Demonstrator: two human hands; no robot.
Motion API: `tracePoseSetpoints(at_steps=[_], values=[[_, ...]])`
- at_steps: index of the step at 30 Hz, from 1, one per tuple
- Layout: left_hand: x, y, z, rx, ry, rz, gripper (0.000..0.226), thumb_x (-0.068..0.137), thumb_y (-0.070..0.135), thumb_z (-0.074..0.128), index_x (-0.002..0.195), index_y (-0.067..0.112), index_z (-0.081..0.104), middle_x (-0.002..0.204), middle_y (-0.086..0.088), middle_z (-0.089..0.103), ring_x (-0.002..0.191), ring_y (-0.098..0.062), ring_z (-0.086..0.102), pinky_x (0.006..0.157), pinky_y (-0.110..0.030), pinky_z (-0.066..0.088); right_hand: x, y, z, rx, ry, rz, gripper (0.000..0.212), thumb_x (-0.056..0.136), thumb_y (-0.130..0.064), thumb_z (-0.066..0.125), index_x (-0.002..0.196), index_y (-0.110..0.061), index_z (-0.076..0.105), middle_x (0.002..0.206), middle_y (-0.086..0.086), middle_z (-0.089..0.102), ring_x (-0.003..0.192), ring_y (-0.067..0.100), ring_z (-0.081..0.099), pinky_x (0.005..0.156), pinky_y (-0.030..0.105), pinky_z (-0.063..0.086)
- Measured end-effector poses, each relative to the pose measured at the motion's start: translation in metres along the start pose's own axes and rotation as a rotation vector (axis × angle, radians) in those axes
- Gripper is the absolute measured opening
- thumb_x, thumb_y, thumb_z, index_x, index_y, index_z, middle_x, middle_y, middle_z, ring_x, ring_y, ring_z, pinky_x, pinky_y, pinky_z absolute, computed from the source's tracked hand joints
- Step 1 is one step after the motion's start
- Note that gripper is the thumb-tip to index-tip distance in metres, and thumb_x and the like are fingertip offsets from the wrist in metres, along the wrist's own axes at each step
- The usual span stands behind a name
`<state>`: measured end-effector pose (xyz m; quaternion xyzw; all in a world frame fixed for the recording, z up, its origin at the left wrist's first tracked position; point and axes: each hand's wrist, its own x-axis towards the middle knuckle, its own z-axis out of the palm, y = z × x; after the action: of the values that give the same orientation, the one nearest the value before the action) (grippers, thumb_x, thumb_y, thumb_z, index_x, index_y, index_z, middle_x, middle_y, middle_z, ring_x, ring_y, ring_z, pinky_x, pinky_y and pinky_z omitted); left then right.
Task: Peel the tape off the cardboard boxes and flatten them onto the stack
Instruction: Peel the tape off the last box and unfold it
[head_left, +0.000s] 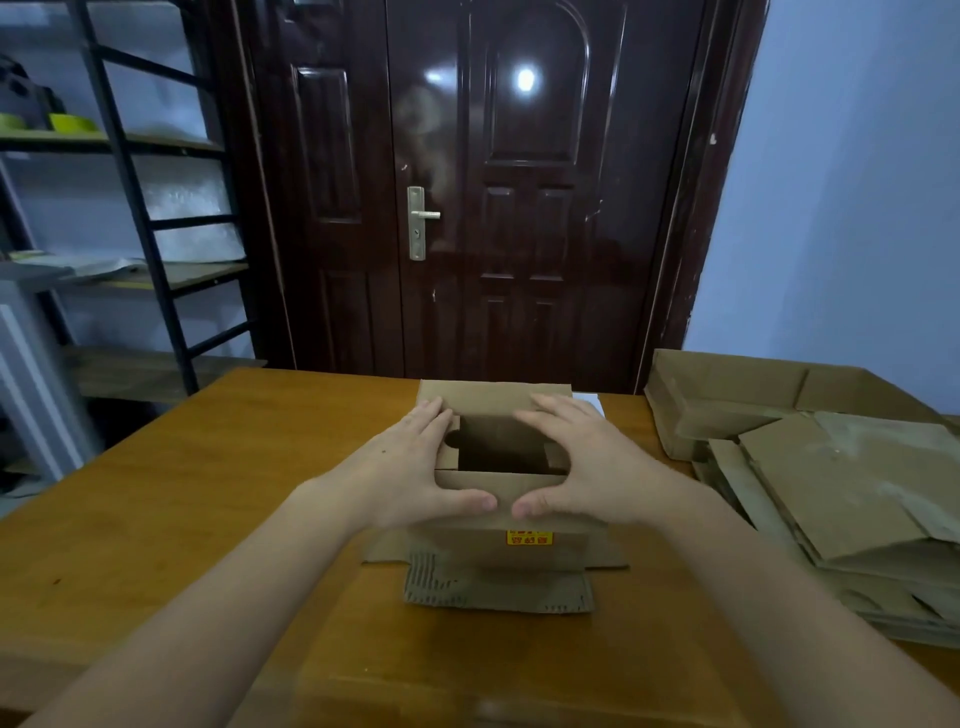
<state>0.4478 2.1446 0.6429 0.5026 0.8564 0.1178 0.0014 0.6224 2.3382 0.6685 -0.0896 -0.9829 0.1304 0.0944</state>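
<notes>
- The cardboard box (498, 519) stands at the middle of the wooden table (208, 493), open at the top, with its bottom flaps splayed on the tabletop toward 6 o'clock; the nearest flap has its skin torn off and shows bare ribbing.
- It looks light and thin-walled: stiff along the creases, soft across the panels, so I judge it will fold under a modest push and tear if wrenched.
- A yellow and red sticker (528, 537) sits on the near wall; whether any tape remains I cannot tell.
- The left hand (415, 467) and right hand (582, 462) rest spread over the open top at 9 and 3 o'clock, fingers straight on the far rim, thumbs nearly meeting on the near rim, gripping nothing.
- Best hold, in my judgement, is at opposite corners, pushing the walls skew along the creases.
- The stack of flattened boxes (841, 499) lies at 3 o'clock on the table, apart from the box.
- Beyond, at 12 o'clock, is a dark door (493, 208).
</notes>
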Motion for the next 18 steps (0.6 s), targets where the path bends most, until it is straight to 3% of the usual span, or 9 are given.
tracePoseSetpoints(at_steps=[3, 6, 8, 11, 14, 16, 18], values=[[0.002, 0.001, -0.001, 0.04, 0.021, 0.021, 0.138, 0.06, 0.108, 0.033, 0.165, 0.021, 0.011, 0.173, 0.004, 0.005, 0.158, -0.016, 0.005, 0.124, -0.034, 0.014, 0.018, -0.001, -0.004, 0.002, -0.179, 0.058, 0.128, 0.061, -0.09, 0.065, 0.161, -0.037, 0.003, 0.168, -0.016, -0.003, 0.154, 0.014, -0.003, 0.124, 0.047, 0.016], [0.004, 0.003, 0.0, 0.067, 0.065, 0.046, 0.13, 0.062, 0.106, 0.037, 0.161, 0.023, 0.023, 0.165, 0.005, 0.024, 0.148, -0.016, 0.028, 0.118, -0.034, 0.034, 0.024, 0.001, 0.002, -0.057, -0.221, 0.077, 0.126, 0.065, -0.091, 0.061, 0.161, -0.036, 0.002, 0.167, -0.013, 0.003, 0.153, 0.017, 0.002, 0.122, 0.047, 0.021], [0.005, 0.005, 0.001, 0.091, 0.07, 0.051, 0.125, 0.064, 0.103, 0.038, 0.161, 0.025, 0.025, 0.162, 0.004, 0.028, 0.145, -0.017, 0.032, 0.115, -0.035, 0.039, 0.025, 0.001, 0.005, -0.089, -0.216, 0.084, 0.125, 0.063, -0.093, 0.055, 0.161, -0.035, 0.003, 0.167, -0.011, 0.005, 0.152, 0.018, 0.006, 0.121, 0.046, 0.024], [0.004, 0.005, -0.003, 0.123, 0.078, 0.097, 0.117, 0.072, 0.099, 0.038, 0.162, 0.026, 0.023, 0.167, 0.003, 0.024, 0.152, -0.019, 0.024, 0.122, -0.036, 0.022, 0.023, 0.0, 0.005, -0.109, -0.208, 0.086, 0.123, 0.067, -0.091, 0.055, 0.161, -0.033, 0.003, 0.167, -0.009, 0.004, 0.153, 0.019, 0.005, 0.121, 0.046, 0.025], [0.002, 0.009, -0.007, 0.253, 0.127, 0.302, 0.095, 0.089, 0.086, 0.034, 0.161, 0.024, 0.03, 0.169, 0.002, 0.024, 0.157, -0.015, 0.013, 0.121, -0.03, -0.001, 0.023, 0.001, 0.005, -0.112, -0.214, 0.082, 0.124, 0.067, -0.091, 0.055, 0.161, -0.032, 0.001, 0.168, -0.009, 0.001, 0.154, 0.018, 0.001, 0.123, 0.046, 0.022], [0.0, 0.016, -0.007, 0.309, 0.116, 0.42, 0.078, 0.098, 0.074, 0.034, 0.158, 0.023, 0.037, 0.166, 0.001, 0.034, 0.155, -0.015, 0.023, 0.123, -0.03, 0.004, 0.022, 0.002, 0.006, -0.109, -0.217, 0.089, 0.126, 0.065, -0.092, 0.054, 0.161, -0.032, 0.0, 0.168, -0.011, -0.001, 0.154, 0.017, -0.002, 0.123, 0.045, 0.02], [-0.002, 0.021, -0.009, 0.339, 0.092, 0.455, 0.069, 0.102, 0.067, 0.036, 0.154, 0.023, 0.044, 0.158, 0.001, 0.047, 0.148, -0.016, 0.037, 0.124, -0.033, 0.018, 0.023, 0.001, 0.006, -0.108, -0.22, 0.092, 0.126, 0.064, -0.092, 0.053, 0.162, -0.032, 0.0, 0.168, -0.011, -0.002, 0.154, 0.017, -0.003, 0.123, 0.046, 0.02]])
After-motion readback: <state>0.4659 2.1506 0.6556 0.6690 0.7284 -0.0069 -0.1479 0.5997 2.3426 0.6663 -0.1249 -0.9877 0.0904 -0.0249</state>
